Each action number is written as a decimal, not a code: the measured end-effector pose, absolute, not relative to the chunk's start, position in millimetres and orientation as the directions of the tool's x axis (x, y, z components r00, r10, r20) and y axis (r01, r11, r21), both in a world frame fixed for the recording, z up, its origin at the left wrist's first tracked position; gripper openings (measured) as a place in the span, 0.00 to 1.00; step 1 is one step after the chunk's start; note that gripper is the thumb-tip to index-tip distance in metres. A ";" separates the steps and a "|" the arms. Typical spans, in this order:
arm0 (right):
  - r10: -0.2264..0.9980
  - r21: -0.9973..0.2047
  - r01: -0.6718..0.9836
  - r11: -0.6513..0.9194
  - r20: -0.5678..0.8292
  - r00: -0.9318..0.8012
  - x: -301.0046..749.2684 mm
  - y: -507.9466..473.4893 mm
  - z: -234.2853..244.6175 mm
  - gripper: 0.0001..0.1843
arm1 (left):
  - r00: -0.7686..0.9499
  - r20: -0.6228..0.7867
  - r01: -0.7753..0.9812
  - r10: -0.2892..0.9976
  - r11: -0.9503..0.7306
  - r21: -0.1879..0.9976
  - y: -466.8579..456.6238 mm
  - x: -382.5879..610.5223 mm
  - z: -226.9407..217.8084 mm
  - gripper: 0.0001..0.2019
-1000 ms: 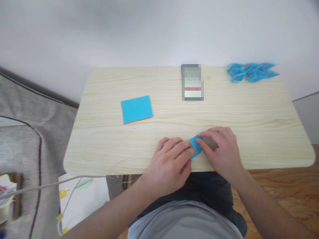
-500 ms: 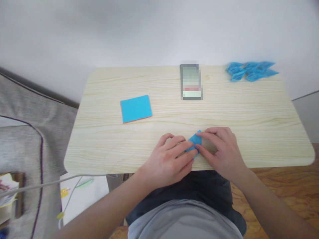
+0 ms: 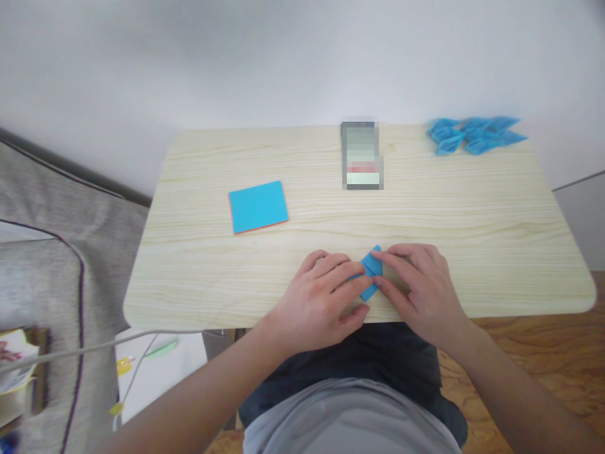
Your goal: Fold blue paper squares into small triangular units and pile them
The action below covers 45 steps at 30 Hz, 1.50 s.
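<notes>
A small piece of blue origami paper (image 3: 372,267), folded with visible creases, lies at the table's front edge between my hands. My left hand (image 3: 326,302) holds it down from the left, two fingertips pressing on its face and the thumb bent below. At its right side, my right hand (image 3: 423,284) grips the edge with index finger on the upper corner and thumb lower down. The fingers hide part of the paper's left side. A stack of blue paper (image 3: 258,207) with a red-orange edge lies farther left.
Several folded blue paper pieces (image 3: 477,135) sit at the table's back right corner. A phone (image 3: 362,154), blurred out, lies at the back middle by the wall. The pale wooden table (image 3: 198,265) has rounded corners. A cable (image 3: 108,343) runs past its front left.
My left fingers have drawn back slightly to the left, showing more of the folded paper's middle and lower part. My right thumb has shifted a little right and down.
</notes>
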State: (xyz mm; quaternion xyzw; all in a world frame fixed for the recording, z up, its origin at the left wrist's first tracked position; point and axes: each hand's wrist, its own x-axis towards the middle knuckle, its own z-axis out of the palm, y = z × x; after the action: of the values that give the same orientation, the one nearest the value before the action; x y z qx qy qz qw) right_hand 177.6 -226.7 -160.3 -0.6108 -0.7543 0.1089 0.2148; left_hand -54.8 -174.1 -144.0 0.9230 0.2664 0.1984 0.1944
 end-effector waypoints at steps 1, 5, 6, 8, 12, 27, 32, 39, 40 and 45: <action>0.969 -0.430 0.873 0.229 0.186 -0.162 177.8 -226.6 -159.8 0.22 | 0.782 0.263 0.411 0.565 -0.785 0.463 -173.9 -54.5 -143.9 0.15; 0.970 -0.444 0.868 0.222 0.188 -0.152 178.1 -226.2 -159.2 0.20 | 0.792 0.302 0.377 0.531 -0.814 0.442 -174.4 -53.2 -145.4 0.14; 0.970 -0.446 0.867 0.222 0.190 -0.151 178.1 -226.1 -159.4 0.20 | 0.791 0.314 0.372 0.525 -0.821 0.434 -174.7 -52.7 -146.1 0.13; 0.970 -0.444 0.868 0.223 0.192 -0.151 178.2 -226.1 -160.1 0.21 | 0.788 0.333 0.370 0.518 -0.830 0.417 -175.1 -51.6 -147.8 0.13; 0.966 -0.422 0.875 0.237 0.202 -0.164 178.0 -226.3 -161.4 0.22 | 0.787 0.338 0.373 0.516 -0.834 0.405 -173.7 -51.5 -150.4 0.11; 0.977 -0.336 0.932 0.134 0.204 -0.067 156.6 -238.8 -156.6 0.32 | 0.824 0.199 0.353 0.530 -0.756 0.551 -162.2 -65.5 -145.6 0.17; 0.970 -0.364 0.920 0.142 0.236 -0.056 153.1 -241.3 -160.0 0.38 | 0.811 0.188 0.362 0.554 -0.728 0.582 -164.4 -67.0 -141.4 0.18; 0.965 -0.423 0.876 0.233 0.215 -0.153 163.9 -245.4 -159.9 0.25 | 0.826 0.156 0.369 0.542 -0.728 0.579 -179.1 -68.1 -136.2 0.24; 0.965 -0.430 0.871 0.236 0.210 -0.157 165.1 -245.0 -159.7 0.23 | 0.821 0.156 0.380 0.550 -0.729 0.569 -181.1 -67.7 -137.0 0.23; 0.968 -0.449 0.867 0.214 0.214 -0.128 166.2 -241.3 -160.8 0.19 | 0.816 0.171 0.396 0.553 -0.749 0.532 -186.0 -64.4 -141.4 0.21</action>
State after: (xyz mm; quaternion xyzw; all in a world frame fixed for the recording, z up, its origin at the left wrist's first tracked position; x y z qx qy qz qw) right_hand 166.2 -241.3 -160.8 -0.6176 -0.7431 0.1080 0.2339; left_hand -64.4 -186.0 -141.4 0.9211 0.2574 0.1608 0.2438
